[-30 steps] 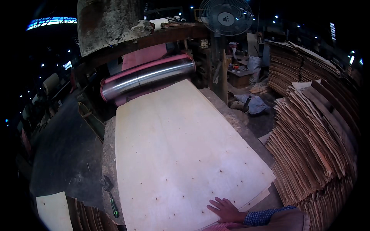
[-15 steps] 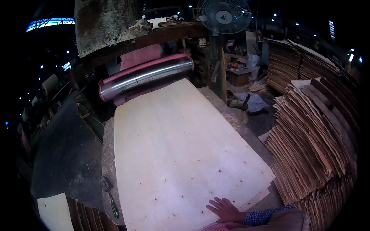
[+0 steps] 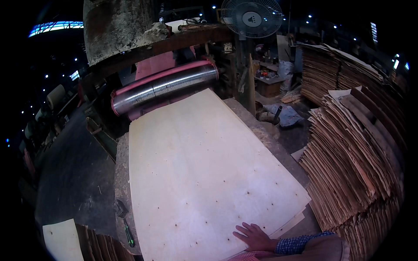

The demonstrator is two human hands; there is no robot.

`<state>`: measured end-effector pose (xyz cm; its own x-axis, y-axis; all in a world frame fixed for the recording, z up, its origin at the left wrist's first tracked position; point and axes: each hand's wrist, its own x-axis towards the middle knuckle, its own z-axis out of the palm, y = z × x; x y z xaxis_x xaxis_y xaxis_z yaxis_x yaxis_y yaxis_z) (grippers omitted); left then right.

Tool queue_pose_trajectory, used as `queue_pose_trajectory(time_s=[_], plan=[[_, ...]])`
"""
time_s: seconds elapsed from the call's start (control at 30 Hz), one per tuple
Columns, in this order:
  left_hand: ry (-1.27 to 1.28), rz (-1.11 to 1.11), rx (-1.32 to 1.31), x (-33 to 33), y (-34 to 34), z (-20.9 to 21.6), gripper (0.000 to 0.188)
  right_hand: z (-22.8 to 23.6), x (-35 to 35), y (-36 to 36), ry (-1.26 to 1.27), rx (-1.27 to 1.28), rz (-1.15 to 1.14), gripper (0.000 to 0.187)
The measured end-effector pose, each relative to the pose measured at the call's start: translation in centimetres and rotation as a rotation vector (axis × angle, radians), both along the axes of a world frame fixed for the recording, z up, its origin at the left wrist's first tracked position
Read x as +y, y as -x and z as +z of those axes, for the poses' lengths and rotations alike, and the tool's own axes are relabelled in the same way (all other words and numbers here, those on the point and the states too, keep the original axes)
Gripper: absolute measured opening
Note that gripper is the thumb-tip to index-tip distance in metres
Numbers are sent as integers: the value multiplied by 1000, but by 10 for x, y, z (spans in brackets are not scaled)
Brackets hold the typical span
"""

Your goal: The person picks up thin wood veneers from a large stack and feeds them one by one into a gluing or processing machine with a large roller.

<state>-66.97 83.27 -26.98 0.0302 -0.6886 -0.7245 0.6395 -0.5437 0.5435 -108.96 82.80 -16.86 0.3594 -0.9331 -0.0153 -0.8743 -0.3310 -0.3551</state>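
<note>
My right hand [image 3: 254, 237] lies flat with its fingers spread on a large pale veneer sheet [image 3: 196, 161], close to its near right corner. The sheet is dotted with small dark knots, and the edges of other sheets show under its right side. Its far end reaches up to a shiny metal roller [image 3: 167, 85] with pink-stained ends. A blue checked sleeve [image 3: 300, 244] covers my right forearm. My left hand is out of the picture.
Tall stacks of brown veneer [image 3: 348, 161] stand close on the right. A green-handled cutter [image 3: 129, 233] lies on the ledge left of the sheet, by a dark tool [image 3: 120, 208]. More upright sheets [image 3: 63, 239] sit at lower left. A fan [image 3: 251, 18] stands beyond the roller.
The speckled pattern on the roller looks different, and a dark shape behind it has shifted slightly. My right hand and the sheet have stayed in place.
</note>
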Motion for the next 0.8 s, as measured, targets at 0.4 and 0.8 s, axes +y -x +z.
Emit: queue_pose_trajectory(time_s=[0.4,0.8], plan=[[-32,6,-13,-1,2,4,23,3,-1,-1,-31,16,3,97],[-53,45,-54,-4,13,20,17,2,-1,0,2,7,6,98]])
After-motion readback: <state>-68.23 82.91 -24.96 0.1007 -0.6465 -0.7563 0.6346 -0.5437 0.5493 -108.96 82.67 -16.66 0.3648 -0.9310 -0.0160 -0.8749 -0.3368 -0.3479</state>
